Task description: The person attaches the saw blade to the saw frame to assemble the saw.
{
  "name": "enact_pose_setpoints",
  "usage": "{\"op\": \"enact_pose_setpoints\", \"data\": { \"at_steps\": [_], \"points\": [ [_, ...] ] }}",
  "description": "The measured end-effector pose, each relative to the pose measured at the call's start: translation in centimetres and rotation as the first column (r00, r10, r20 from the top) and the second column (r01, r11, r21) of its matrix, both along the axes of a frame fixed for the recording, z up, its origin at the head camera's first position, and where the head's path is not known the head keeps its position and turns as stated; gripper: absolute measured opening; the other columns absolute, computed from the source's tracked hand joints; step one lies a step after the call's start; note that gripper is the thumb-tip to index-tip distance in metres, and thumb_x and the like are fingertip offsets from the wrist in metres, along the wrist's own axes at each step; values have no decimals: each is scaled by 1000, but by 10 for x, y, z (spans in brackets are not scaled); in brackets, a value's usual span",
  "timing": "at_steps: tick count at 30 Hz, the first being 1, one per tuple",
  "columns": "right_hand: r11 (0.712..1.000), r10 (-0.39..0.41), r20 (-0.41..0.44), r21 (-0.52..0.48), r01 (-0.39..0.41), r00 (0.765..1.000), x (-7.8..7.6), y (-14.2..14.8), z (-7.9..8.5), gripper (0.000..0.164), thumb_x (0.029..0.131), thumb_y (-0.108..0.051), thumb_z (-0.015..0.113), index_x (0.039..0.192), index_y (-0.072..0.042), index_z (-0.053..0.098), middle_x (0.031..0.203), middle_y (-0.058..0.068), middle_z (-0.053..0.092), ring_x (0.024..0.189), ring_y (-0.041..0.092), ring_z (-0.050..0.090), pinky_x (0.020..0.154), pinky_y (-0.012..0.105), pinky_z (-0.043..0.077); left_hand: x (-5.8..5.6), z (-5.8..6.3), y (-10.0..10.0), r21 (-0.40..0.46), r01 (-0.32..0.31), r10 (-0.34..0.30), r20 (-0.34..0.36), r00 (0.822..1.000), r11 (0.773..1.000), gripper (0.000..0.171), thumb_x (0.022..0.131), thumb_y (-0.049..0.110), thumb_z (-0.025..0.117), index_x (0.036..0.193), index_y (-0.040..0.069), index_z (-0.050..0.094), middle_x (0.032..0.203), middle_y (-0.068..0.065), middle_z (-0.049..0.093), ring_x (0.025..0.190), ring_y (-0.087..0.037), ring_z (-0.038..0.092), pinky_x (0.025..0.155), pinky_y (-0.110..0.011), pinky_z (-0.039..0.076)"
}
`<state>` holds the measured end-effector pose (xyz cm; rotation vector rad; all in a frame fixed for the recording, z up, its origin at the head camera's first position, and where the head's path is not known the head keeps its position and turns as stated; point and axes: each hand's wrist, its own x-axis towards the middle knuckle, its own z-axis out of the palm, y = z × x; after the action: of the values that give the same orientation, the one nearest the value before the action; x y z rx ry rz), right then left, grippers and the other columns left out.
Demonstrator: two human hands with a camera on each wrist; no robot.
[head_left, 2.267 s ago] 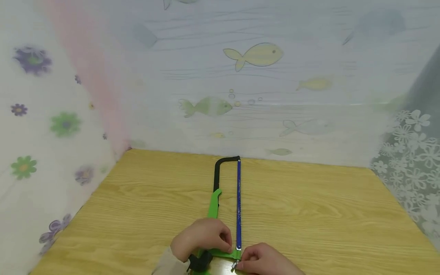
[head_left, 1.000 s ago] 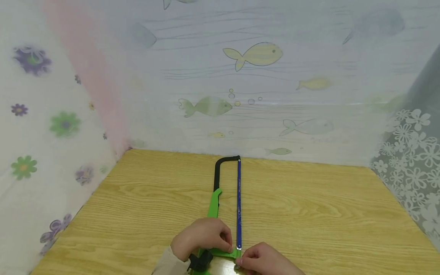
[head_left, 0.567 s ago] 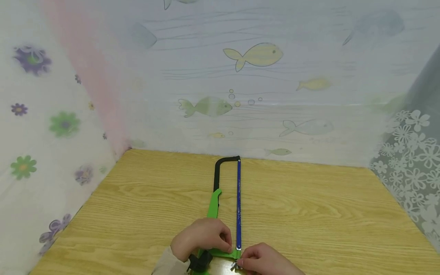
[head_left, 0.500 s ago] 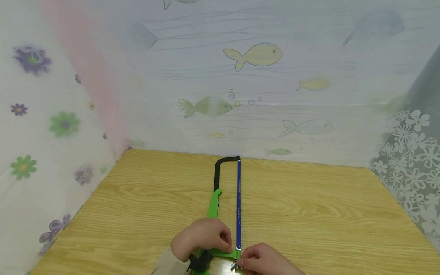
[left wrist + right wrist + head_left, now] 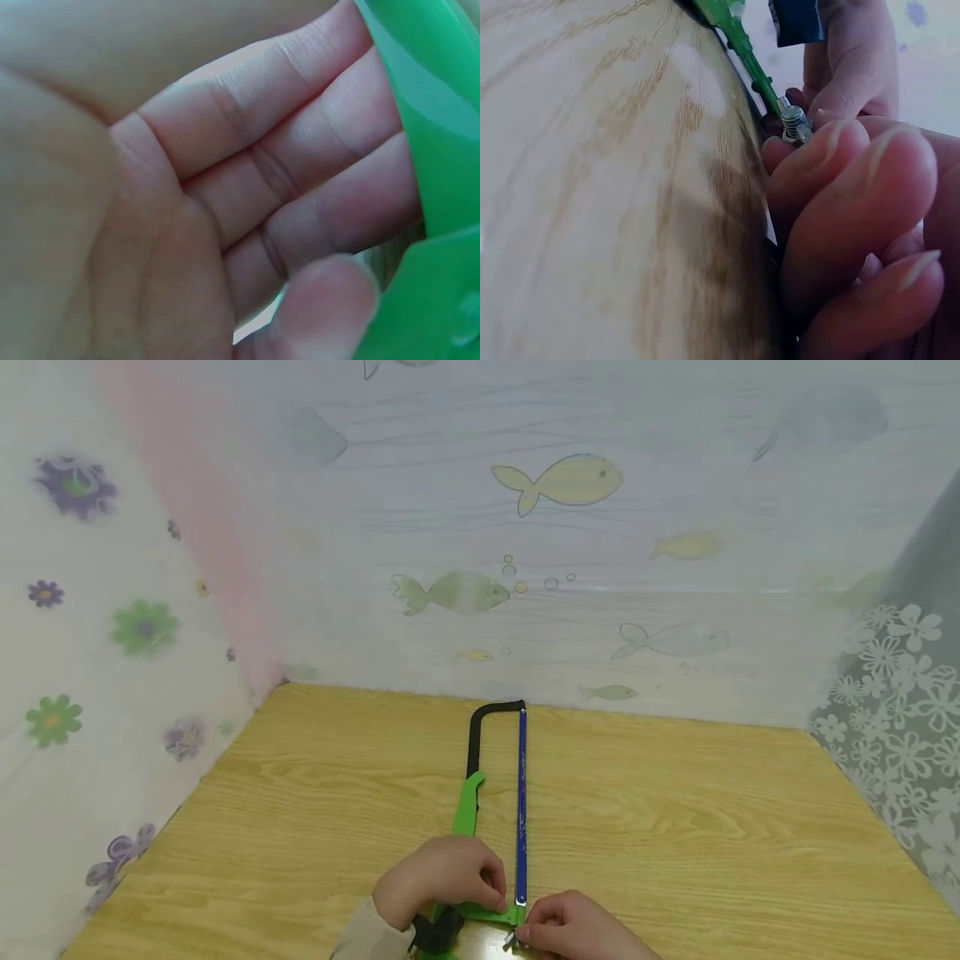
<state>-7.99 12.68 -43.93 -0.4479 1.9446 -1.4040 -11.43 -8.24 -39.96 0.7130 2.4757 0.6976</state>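
Observation:
A hacksaw (image 5: 466, 810) with a black-and-green frame and a blue blade (image 5: 522, 810) lies flat on the table, its far end near the back edge. My left hand (image 5: 444, 875) grips the green lower part of the frame; in the left wrist view, curled fingers (image 5: 300, 127) meet the green frame (image 5: 442, 105). At the near end of the blade, thumb and forefinger of my right hand (image 5: 581, 927) pinch a small metal wing nut (image 5: 511, 939). A threaded screw (image 5: 793, 121) shows beyond those fingertips in the right wrist view. The hacksaw's handle is mostly hidden beneath the left hand and wrist.
The wood-grain table (image 5: 675, 810) extends to both sides of the hacksaw. Behind it hangs a pale sheet (image 5: 600, 543) printed with fish. Flower-printed cloth (image 5: 82, 677) lines the left side, and a grey curtain (image 5: 907, 693) with white flowers is at the right.
The wing nut has changed angle several times between my right fingertips, at one moment nearly hidden by them. My left hand and the hacksaw have stayed in place.

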Motion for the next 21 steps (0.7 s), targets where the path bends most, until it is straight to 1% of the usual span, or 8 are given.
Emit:
{"op": "enact_pose_setpoints", "data": {
  "at_steps": [4, 13, 21],
  "points": [
    [1000, -15, 10, -6, 15, 1000, 1, 0, 1, 26, 84, -31, 59, 74, -7, 62, 53, -5, 43, 44, 7, 34, 44, 23, 27, -1, -1, 0, -3, 1, -1, -6, 1000, 1000, 11, 75, 37, 68, 68, 30, 63, 66, 19, 55, 57, -1, 49, 55, -22, 39],
    [1000, -23, 13, -5, 23, 1000, 2, 0, 2, 26, 85, -30, 59, 75, -7, 62, 53, -5, 43, 43, 7, 34, 44, 22, 27, -1, -2, 0, 2, 10, -10, -5, 1000, 1000, 11, 76, 38, 67, 69, 31, 62, 66, 20, 55, 57, 0, 50, 55, -22, 39],
    [1000, -25, -2, -7, 25, 1000, 2, -1, 1, 26, 85, -30, 59, 75, -7, 62, 53, -4, 43, 42, 7, 33, 43, 23, 27, -1, -1, -1, 13, 10, -10, 6, 1000, 1000, 10, 76, 36, 67, 69, 30, 63, 67, 20, 55, 58, 0, 50, 55, -22, 40]
  ]
}}
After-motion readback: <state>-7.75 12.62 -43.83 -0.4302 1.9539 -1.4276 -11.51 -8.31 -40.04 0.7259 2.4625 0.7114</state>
